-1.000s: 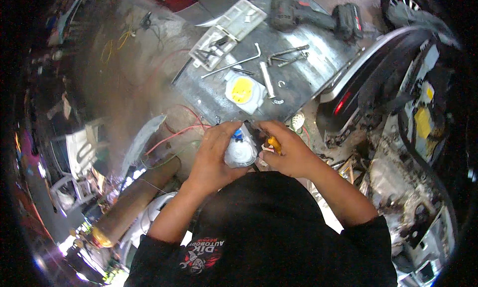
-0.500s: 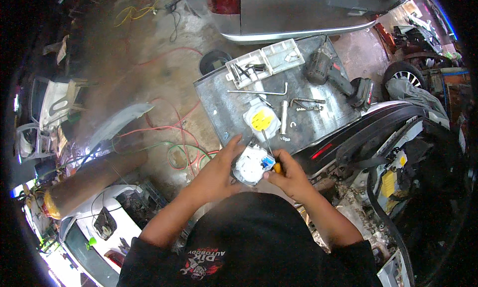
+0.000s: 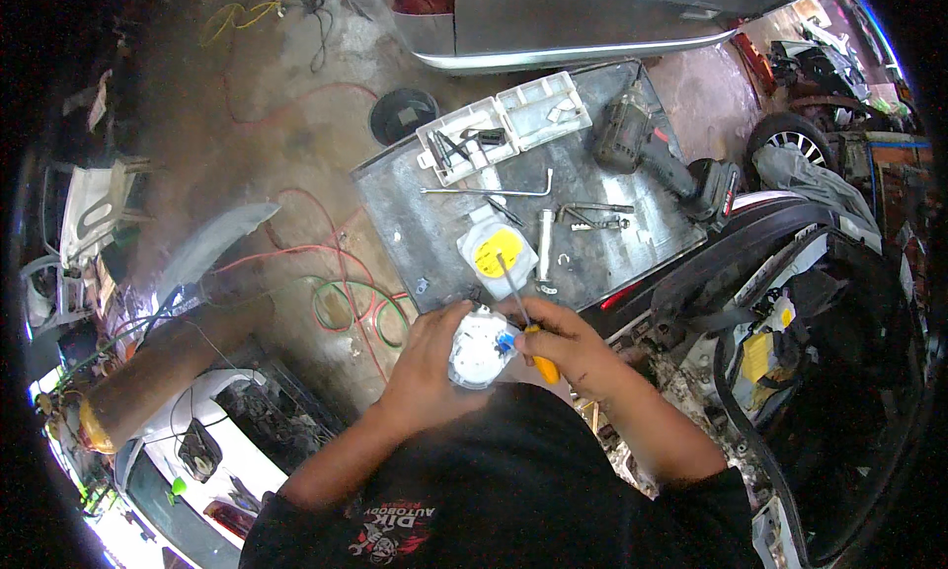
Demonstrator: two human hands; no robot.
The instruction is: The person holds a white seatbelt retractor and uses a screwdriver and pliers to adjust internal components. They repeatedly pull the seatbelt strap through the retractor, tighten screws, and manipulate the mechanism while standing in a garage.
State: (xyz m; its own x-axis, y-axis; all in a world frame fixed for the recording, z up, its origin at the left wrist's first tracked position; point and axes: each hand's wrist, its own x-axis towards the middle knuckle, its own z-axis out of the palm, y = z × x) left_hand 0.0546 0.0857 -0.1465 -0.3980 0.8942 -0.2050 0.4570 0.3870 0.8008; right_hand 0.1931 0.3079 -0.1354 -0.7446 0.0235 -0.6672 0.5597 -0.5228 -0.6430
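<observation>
My left hand [image 3: 427, 364] is wrapped round the side of a round white plastic housing [image 3: 476, 354], held in front of my shirt just off the table's near edge. In my right hand [image 3: 573, 344] is a screwdriver [image 3: 544, 360] with a yellow-orange handle, its metal shaft pointing away from me toward the table. My right thumb and fingertips also reach a small blue piece [image 3: 507, 341] on the housing's right side; whether they pinch it is hard to see. Beyond the housing, a white cover with a yellow label [image 3: 497, 251] lies on the dark table [image 3: 395, 189].
On the table are an open parts case [image 3: 541, 125], a bent metal rod [image 3: 494, 191], a metal tube [image 3: 544, 245], more metal tools [image 3: 592, 214] and a cordless impact wrench [image 3: 657, 154]. Hoses [image 3: 341, 263] cross the floor at left. Dark car parts [image 3: 780, 243] stand close at right.
The housing has turned, shifting slightly left and toward me. My right hand has swung the screwdriver handle nearer me, and its thumb has come to the blue piece. The whole view has shifted a little.
</observation>
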